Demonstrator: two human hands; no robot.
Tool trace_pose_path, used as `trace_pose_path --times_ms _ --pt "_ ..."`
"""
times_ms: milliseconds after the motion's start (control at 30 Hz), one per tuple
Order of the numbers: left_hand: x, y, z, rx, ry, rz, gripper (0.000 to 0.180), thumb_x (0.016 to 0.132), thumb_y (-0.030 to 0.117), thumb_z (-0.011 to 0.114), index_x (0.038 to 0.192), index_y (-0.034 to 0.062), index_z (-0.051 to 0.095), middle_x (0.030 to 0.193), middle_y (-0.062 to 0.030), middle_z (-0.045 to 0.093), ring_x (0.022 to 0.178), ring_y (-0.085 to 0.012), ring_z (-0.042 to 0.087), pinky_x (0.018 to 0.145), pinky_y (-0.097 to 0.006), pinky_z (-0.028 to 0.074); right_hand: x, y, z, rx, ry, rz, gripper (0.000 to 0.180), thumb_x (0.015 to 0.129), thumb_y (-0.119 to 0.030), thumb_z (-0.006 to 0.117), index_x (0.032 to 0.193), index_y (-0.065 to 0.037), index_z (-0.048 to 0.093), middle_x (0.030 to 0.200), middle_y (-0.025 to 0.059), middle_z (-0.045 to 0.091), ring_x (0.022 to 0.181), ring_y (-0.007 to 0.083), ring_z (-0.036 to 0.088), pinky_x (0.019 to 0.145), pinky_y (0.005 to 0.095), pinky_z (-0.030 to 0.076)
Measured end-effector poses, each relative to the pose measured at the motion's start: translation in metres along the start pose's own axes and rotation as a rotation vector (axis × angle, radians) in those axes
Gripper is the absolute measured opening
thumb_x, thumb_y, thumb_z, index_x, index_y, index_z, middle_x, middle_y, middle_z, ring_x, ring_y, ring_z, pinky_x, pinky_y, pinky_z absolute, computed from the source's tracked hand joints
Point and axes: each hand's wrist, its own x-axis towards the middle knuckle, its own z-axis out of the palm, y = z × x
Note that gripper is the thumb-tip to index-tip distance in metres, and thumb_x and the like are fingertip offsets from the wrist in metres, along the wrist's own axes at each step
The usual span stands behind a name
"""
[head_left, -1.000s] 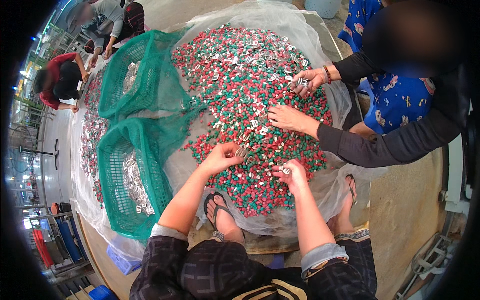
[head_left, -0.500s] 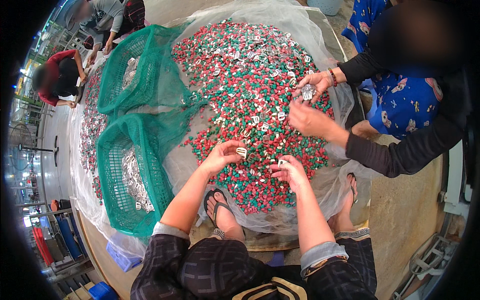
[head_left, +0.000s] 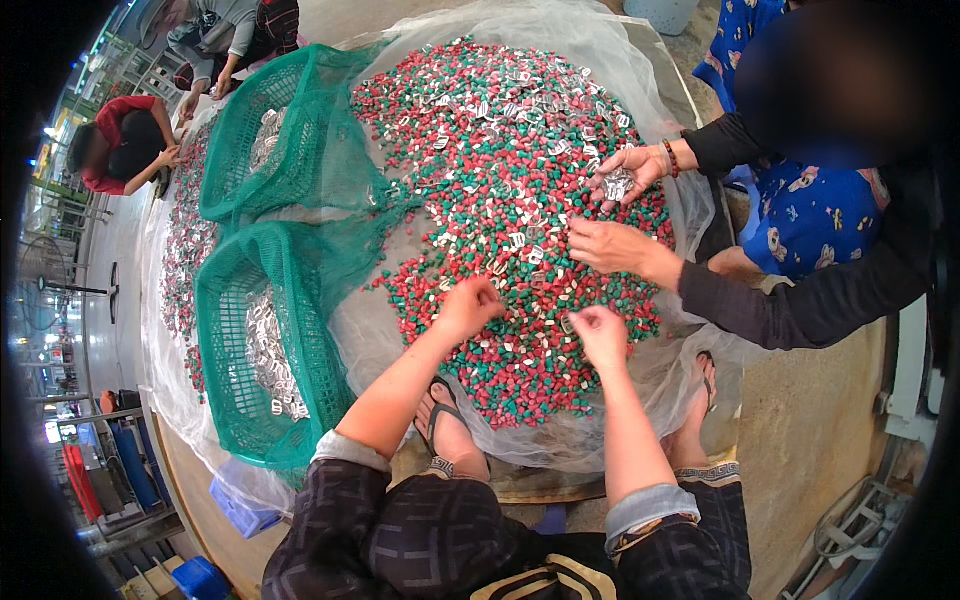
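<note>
A wide heap of small red and green pebble-like pieces lies before me, with flat slotted metal buckles mixed through it. My left hand is over the near part of the heap, fingers curled together; whatever is in them is hidden. To its right, my right hand pinches a small metal buckle between thumb and fingers, just above the pieces. Across from it, a co-worker's hand cups several metal buckles, while that person's other hand reaches to the heap.
Two green plastic baskets draped in green netting stand on the left; the nearer basket and the farther basket hold metal buckles. White mesh sheeting spreads under the heap. Two other people sit at the far left beside more pieces.
My left hand has moved slightly right, and the buckle seen in it is out of sight. My right hand has turned palm down. The co-worker's nearer hand has shifted left.
</note>
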Motion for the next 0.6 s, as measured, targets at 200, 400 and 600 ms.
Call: trace_pose_path --times_ms 200,400,600 --pt "0.019 -0.013 -0.013 0.371 0.138 0.076 0.023 0.071 0.014 0.069 0.092 0.0075 0.063 0.074 -0.0098 0.064 0.071 -0.0247 0.063 0.066 -0.038 0.049 -0.022 -0.013 0.023 -0.491 -0.047 -0.087 0.041 0.075 -0.025 0.068 0.114 -0.021 0.055 0.090 0.0110 0.063 0.085 0.0305 0.061 0.069 0.0428 0.050" --pt "0.011 -0.011 -0.011 0.300 0.085 0.064 0.025 0.069 0.016 0.072 0.089 0.0062 0.061 0.072 -0.0085 0.063 0.068 -0.0225 0.062 0.062 -0.035 0.048 -0.015 -0.012 0.012 -0.375 -0.027 0.036 0.021 0.073 -0.023 0.070 0.090 -0.013 0.062 0.080 0.0091 0.064 0.075 0.0269 0.062 0.064 0.0390 0.049" --pt "0.002 0.002 -0.021 -0.064 -0.057 -0.085 0.024 0.072 0.015 0.072 0.090 0.0023 0.061 0.071 -0.0046 0.063 0.068 -0.0103 0.060 0.060 -0.026 0.046 -0.005 -0.005 0.018 0.618 -0.098 0.231 0.015 0.081 -0.017 0.064 0.076 -0.005 0.058 0.075 0.0080 0.064 0.067 0.0146 0.061 0.056 0.0297 0.050"
